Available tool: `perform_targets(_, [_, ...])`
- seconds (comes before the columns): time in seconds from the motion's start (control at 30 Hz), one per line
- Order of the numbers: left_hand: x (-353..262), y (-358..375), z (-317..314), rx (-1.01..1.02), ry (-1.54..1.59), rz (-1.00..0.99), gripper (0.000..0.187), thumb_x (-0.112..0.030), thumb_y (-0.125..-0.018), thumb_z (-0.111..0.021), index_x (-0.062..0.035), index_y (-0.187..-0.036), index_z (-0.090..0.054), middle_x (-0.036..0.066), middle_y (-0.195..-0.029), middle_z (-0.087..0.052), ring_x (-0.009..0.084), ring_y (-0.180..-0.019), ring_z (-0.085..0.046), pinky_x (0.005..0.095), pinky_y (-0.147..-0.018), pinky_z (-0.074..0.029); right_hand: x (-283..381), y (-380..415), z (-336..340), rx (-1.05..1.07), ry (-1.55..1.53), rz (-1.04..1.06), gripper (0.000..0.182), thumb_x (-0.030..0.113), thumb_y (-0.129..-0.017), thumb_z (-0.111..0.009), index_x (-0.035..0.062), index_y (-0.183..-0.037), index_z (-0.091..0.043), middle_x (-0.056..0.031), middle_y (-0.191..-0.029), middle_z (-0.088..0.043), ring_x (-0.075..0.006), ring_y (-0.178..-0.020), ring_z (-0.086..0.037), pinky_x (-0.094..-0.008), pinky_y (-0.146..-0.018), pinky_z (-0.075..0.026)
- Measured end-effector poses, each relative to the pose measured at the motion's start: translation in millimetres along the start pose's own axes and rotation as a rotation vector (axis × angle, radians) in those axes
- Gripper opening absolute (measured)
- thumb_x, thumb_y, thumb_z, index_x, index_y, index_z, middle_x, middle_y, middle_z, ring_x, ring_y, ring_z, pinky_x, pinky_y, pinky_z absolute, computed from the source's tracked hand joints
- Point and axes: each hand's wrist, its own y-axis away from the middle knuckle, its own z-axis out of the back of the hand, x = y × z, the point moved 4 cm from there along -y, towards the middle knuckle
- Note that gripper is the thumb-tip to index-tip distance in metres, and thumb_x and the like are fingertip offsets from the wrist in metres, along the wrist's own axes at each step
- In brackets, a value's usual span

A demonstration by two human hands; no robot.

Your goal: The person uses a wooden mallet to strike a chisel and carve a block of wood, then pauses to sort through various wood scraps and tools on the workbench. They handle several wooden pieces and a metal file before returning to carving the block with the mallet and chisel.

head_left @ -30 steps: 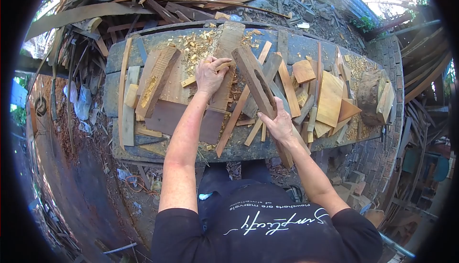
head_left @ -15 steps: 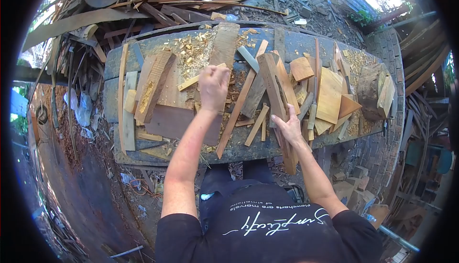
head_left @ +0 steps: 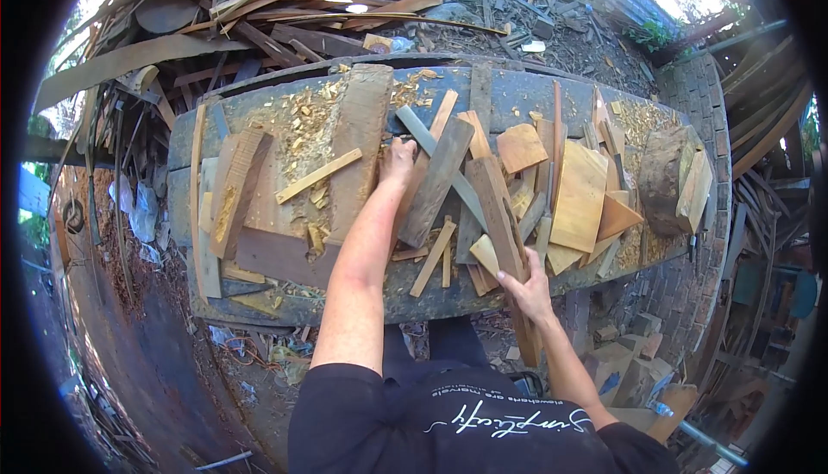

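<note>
My right hand [head_left: 531,291] is wrapped round a long brown plank [head_left: 498,215], which slants away from me past the bench's near edge. My left hand [head_left: 398,163] reaches down among the wood, beside the right edge of a wide brown board [head_left: 359,129]. Its fingers look curled; what they hold, if anything, is hidden. A pale narrow strip [head_left: 319,176] lies across chips and the wide board, left of that hand. To the hand's right lie a dark grey-brown board [head_left: 440,182] and a thin grey stick [head_left: 417,130]. A short pale wooden piece [head_left: 485,254] rests near my right thumb.
Offcuts and wood chips cover much of the bench [head_left: 362,308]. A yellowish board [head_left: 579,196] and a thick log piece [head_left: 668,182] lie to the right. At left is a gouged block [head_left: 235,198]. Heaped timber strips [head_left: 328,8] lie beyond the bench.
My left hand has left the pale strip, which now lies loose, and has dropped beside the wide board. My right hand still holds the plank. The grey-brown board and grey stick show more fully.
</note>
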Motion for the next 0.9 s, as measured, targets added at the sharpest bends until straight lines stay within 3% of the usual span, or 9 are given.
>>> perform_targets(0.03, [-5,-3,0,0.027,-0.206,-0.217,0.022,-0.023,-0.093,-0.049,-0.0082,-0.093,-0.065,0.024,-0.101,-0.062,0.0415,-0.1,-0.064,0.0501,-0.083,-0.05,-9,0,3,0.004,0.005,-0.006,0.066,0.027,-0.082,-0.079,0.0053,-0.135,-0.046,-0.016,-0.117,-0.066,-0.0247,-0.11,-0.063,-0.0366,-0.095,-0.048])
perform_targets(0.33, [-12,-23,-18,0.123,-0.682,-0.482,0.021,-0.018,-0.091,-0.054,-0.0167,-0.105,-0.07,0.016,-0.112,-0.057,0.0342,-0.102,-0.062,0.0472,-0.083,-0.053,-31,-21,25,0.08,0.031,-0.002,0.07,0.026,-0.081,-0.08,0.0047,-0.137,-0.045,-0.0202,-0.116,-0.067,-0.0292,-0.109,-0.066,-0.0393,-0.094,-0.05])
perform_targets(0.4, [-12,-22,-21,0.139,-0.773,-0.46,0.019,-0.012,-0.091,-0.053,-0.0071,-0.105,-0.066,0.017,-0.113,-0.057,0.0349,-0.104,-0.061,0.0459,-0.085,-0.054,-27,-28,25,0.085,0.026,0.02,0.07,0.026,-0.081,-0.08,0.0046,-0.137,-0.045,-0.0209,-0.116,-0.068,-0.03,-0.108,-0.066,-0.0397,-0.094,-0.05])
perform_targets(0.53, [-39,22,4,-0.047,-0.563,-0.332,0.018,-0.002,-0.087,-0.055,-0.0018,-0.105,-0.056,0.02,-0.105,-0.06,0.0369,-0.103,-0.06,0.0469,-0.083,-0.054,-18,-31,27,0.07,0.002,0.016,0.067,0.023,-0.081,-0.08,0.0048,-0.136,-0.046,-0.0202,-0.115,-0.068,-0.0291,-0.108,-0.066,-0.0389,-0.094,-0.05])
perform_targets(0.63, [-59,69,43,-0.116,-0.376,-0.408,0.018,0.0,-0.087,-0.057,-0.0023,-0.105,-0.06,0.018,-0.101,-0.062,0.0344,-0.096,-0.062,0.0424,-0.078,-0.054,-11,-32,25,0.046,-0.049,0.022,0.066,0.023,-0.081,-0.08,0.0051,-0.135,-0.047,-0.0196,-0.115,-0.068,-0.0284,-0.108,-0.066,-0.0386,-0.095,-0.049])
perform_targets(0.7, [-70,92,87,-0.159,0.103,-0.466,0.016,0.001,-0.089,-0.061,-0.0032,-0.104,-0.066,0.015,-0.097,-0.065,0.0283,-0.087,-0.065,0.0363,-0.075,-0.053,-7,-32,20,0.033,-0.028,0.035,0.066,0.024,-0.081,-0.079,0.0048,-0.135,-0.047,-0.0193,-0.115,-0.068,-0.0279,-0.108,-0.065,-0.0385,-0.095,-0.049])
perform_targets(0.77, [-69,103,134,-0.235,0.326,-0.276,0.009,-0.005,-0.093,-0.065,-0.0024,-0.101,-0.068,0.005,-0.089,-0.068,0.0116,-0.084,-0.063,0.0273,-0.075,-0.051,-2,-33,14,0.034,-0.016,0.048,0.067,0.026,-0.082,-0.079,0.0028,-0.136,-0.046,-0.0187,-0.117,-0.066,-0.0264,-0.109,-0.064,-0.0384,-0.095,-0.049])
perform_targets(0.8, [-56,98,148,-0.275,0.436,-0.253,0.009,-0.006,-0.093,-0.065,-0.0032,-0.1,-0.069,0.006,-0.085,-0.07,0.0115,-0.077,-0.064,0.0261,-0.071,-0.051,1,-33,9,0.03,-0.019,0.047,0.067,0.026,-0.082,-0.079,0.0028,-0.136,-0.046,-0.0187,-0.117,-0.066,-0.0264,-0.109,-0.064,-0.0384,-0.095,-0.049])
perform_targets(0.9, [-18,80,166,-0.236,0.594,-0.181,0.01,-0.008,-0.094,-0.066,-0.0015,-0.1,-0.069,0.003,-0.087,-0.07,0.0094,-0.079,-0.063,0.0245,-0.071,-0.051,26,-31,-4,0.057,-0.039,0.042,0.071,0.026,-0.083,-0.078,0.0003,-0.138,-0.043,-0.0196,-0.121,-0.064,-0.0256,-0.111,-0.063,-0.0372,-0.096,-0.049])
